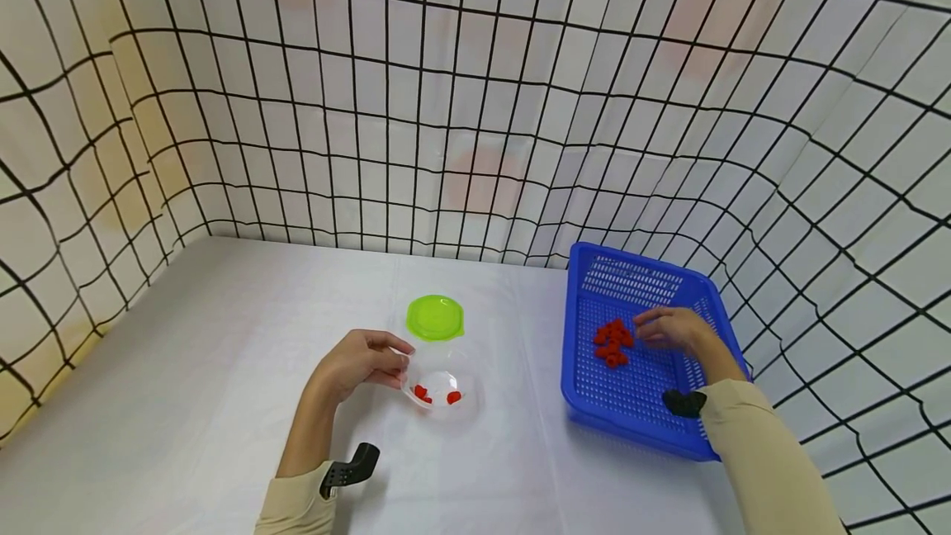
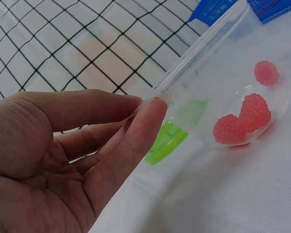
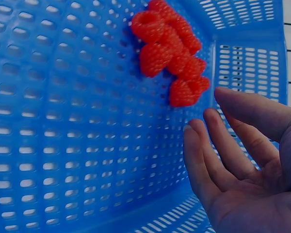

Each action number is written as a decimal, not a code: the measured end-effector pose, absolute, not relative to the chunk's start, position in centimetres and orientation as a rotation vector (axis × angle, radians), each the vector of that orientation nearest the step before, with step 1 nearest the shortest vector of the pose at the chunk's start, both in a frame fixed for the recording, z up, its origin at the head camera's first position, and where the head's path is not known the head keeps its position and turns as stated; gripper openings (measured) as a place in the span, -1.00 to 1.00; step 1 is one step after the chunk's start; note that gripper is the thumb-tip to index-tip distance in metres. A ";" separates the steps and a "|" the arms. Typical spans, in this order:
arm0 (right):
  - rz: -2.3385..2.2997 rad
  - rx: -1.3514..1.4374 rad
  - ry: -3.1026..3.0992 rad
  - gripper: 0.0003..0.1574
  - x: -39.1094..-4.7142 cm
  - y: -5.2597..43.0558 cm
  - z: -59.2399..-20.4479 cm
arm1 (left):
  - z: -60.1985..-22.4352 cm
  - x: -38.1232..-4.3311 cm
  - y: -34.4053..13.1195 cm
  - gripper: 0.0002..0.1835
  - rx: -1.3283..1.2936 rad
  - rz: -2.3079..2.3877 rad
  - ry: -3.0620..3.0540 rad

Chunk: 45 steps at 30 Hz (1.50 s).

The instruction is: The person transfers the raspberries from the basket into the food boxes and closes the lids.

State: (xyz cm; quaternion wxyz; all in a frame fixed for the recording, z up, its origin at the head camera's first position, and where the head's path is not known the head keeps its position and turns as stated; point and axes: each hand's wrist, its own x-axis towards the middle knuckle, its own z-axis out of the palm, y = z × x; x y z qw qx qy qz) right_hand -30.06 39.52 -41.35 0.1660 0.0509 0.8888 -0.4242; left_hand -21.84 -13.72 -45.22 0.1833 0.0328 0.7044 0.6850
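Note:
My left hand (image 1: pixel 361 363) pinches the rim of a clear plastic bowl (image 2: pixel 203 87) between thumb and fingers. Inside the bowl lie 3 red raspberries (image 2: pixel 255 112), two touching and one apart. Over the blue basket (image 1: pixel 582 386), my right hand (image 1: pixel 672 329) hovers with its fingers loosely bent and nothing between them. A heap of several raspberries (image 1: pixel 612 343) sits on the basket floor, just left of the right fingertips. In the right wrist view the heap (image 3: pixel 172 53) is close to the fingers but apart from them.
A bright green lid (image 1: pixel 435 318) lies flat on the white table (image 1: pixel 223 353) behind the bowl. Black wire grid (image 1: pixel 446 89) backed by white cloth encloses the table at the back and both sides. The basket stands close to the right-hand grid.

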 end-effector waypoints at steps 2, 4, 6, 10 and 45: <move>-1.227 0.177 2.509 -0.47 -30.0 39.6 -41.6 | -45.2 -21.8 -13.7 -0.62 0.090 1.932 1.988; -1.226 0.188 2.496 -0.47 -29.9 39.9 -42.0 | -45.2 -21.8 -13.7 -0.61 0.088 1.931 1.987; -1.229 0.206 2.487 -0.47 -29.8 40.1 -42.2 | -45.2 -21.8 -13.7 -0.61 0.088 1.929 1.985; -1.242 0.207 2.475 -0.47 -29.7 40.4 -42.6 | -45.1 -21.8 -13.7 -0.61 0.088 1.928 1.984; -1.167 0.232 2.506 -0.63 -30.4 39.6 -43.4 | -45.1 -21.6 -14.0 -0.61 0.099 1.925 1.993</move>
